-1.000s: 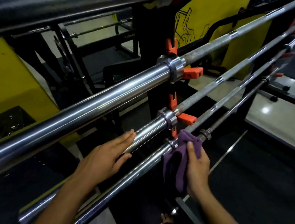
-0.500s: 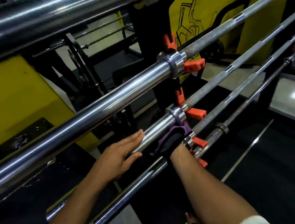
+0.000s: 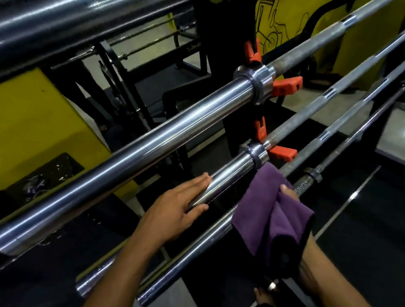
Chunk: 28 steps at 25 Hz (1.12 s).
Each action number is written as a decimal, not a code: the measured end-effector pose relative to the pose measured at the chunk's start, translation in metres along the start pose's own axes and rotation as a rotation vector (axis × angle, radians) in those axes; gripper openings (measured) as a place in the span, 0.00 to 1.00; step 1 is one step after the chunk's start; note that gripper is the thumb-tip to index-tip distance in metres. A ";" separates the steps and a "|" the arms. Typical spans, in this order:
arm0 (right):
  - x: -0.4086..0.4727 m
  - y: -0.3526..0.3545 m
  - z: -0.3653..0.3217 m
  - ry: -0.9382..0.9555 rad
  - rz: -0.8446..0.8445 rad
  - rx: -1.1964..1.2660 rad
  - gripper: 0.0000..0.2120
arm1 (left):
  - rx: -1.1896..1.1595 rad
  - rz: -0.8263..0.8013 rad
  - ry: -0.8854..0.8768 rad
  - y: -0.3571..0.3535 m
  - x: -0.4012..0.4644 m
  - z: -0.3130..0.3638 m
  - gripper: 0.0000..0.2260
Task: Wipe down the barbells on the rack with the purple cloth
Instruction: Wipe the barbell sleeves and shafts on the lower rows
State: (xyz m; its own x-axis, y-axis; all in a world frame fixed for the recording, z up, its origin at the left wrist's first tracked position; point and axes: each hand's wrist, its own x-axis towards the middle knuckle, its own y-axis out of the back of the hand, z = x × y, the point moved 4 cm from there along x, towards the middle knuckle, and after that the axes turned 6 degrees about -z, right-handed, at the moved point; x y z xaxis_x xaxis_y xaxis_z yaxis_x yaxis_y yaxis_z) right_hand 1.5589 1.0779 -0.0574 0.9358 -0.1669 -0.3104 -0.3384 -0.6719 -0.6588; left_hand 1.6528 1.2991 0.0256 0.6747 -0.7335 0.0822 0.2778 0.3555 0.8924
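Where the head camera looks down along the rack, several chrome barbells lie in a stepped row, their sleeves running toward the lower left and their thinner shafts toward the upper right. Uppermost is a thick dark sleeve (image 3: 68,19) crossing the top left corner. Below it lies the second barbell (image 3: 127,161), whose broad polished sleeve ends at a collar beside an orange rack hook (image 3: 287,87). Next down is the third barbell (image 3: 228,177), with its own collar just above the cloth and a second orange hook (image 3: 283,153) beside it. The left hand (image 3: 179,212) rests on this third sleeve with fingers straight and laid flat along the metal, thumb spread below it; it grips nothing. The fourth barbell (image 3: 187,264) passes beneath, and the purple cloth (image 3: 269,215) is draped over it near its collar, hanging in folds with a dark edge at the lower right. The right hand (image 3: 291,193) is almost wholly covered by the cloth; only one fingertip shows over the fabric, which it appears to hold bunched against the bar, though the curl of the hidden fingers cannot be seen. A fifth, thinner bar (image 3: 330,164) with a rough grey shaft lies just to the right. Yellow wall panels (image 3: 27,123) stand behind the rack, and dark floor matting (image 3: 373,229) lies at the right.
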 end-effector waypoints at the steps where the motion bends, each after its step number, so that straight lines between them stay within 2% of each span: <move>1: -0.001 -0.004 -0.009 0.083 -0.047 -0.013 0.07 | 0.026 0.027 0.003 0.002 -0.001 0.004 0.26; 3: -0.011 -0.018 -0.030 0.185 -0.094 -0.170 0.10 | 0.001 0.121 0.009 0.006 -0.005 0.019 0.27; 4: -0.019 -0.029 -0.042 0.230 -0.120 -0.299 0.11 | -0.103 0.143 0.030 0.006 -0.006 0.030 0.28; 6: -0.032 -0.041 -0.055 0.248 -0.205 -0.454 0.14 | -0.465 0.052 0.109 -0.004 -0.007 0.049 0.28; 7: -0.035 -0.043 -0.060 0.234 -0.255 -0.497 0.14 | -0.591 -0.009 0.120 -0.011 -0.006 0.056 0.24; 8: -0.037 -0.046 -0.067 0.216 -0.300 -0.563 0.14 | -0.608 -0.036 0.102 -0.016 -0.005 0.060 0.18; 10: -0.035 -0.051 -0.081 0.225 -0.331 -0.800 0.13 | -0.529 -0.027 0.078 -0.016 -0.006 0.064 0.06; 12: -0.035 -0.046 -0.083 0.272 -0.260 -0.963 0.16 | -0.488 -0.003 0.085 -0.012 -0.008 0.066 0.06; 15: -0.047 -0.031 -0.053 0.404 -0.079 -0.916 0.23 | -0.465 0.031 0.095 -0.014 -0.008 0.072 0.07; 16: -0.055 -0.029 -0.036 0.405 -0.087 -0.872 0.28 | -0.458 0.044 0.096 -0.017 -0.007 0.076 0.07; 19: -0.072 -0.036 0.014 0.321 -0.266 -0.747 0.48 | -0.503 0.023 0.082 -0.029 -0.001 0.087 0.07; 20: -0.075 -0.041 0.022 0.340 -0.283 -0.767 0.51 | -0.527 -0.013 0.072 -0.031 0.001 0.092 0.06; 21: -0.076 -0.045 0.024 0.386 -0.262 -0.780 0.51 | -0.545 -0.054 0.055 -0.032 0.003 0.096 0.07; 23: -0.072 -0.045 0.015 0.465 -0.139 -0.778 0.42 | -0.515 -0.086 0.009 -0.025 0.005 0.096 0.12; 25: -0.062 -0.040 -0.002 0.528 -0.028 -0.795 0.34 | -0.296 0.007 -0.025 -0.007 -0.005 0.078 0.18; 27: -0.053 -0.043 -0.018 0.651 0.017 -0.886 0.32 | -0.011 0.108 -0.023 0.012 -0.027 0.049 0.20; 28: -0.047 -0.050 -0.022 0.706 -0.011 -0.943 0.33 | 0.070 0.110 -0.013 0.020 -0.041 0.033 0.21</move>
State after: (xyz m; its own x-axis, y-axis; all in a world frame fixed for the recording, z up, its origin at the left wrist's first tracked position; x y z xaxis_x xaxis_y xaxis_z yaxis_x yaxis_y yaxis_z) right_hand 1.5341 1.1038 0.0055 0.8854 -0.3216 0.3357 -0.4007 -0.8940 0.2005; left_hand 1.6079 1.3166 0.0545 0.6891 -0.7003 0.1864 0.1545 0.3933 0.9063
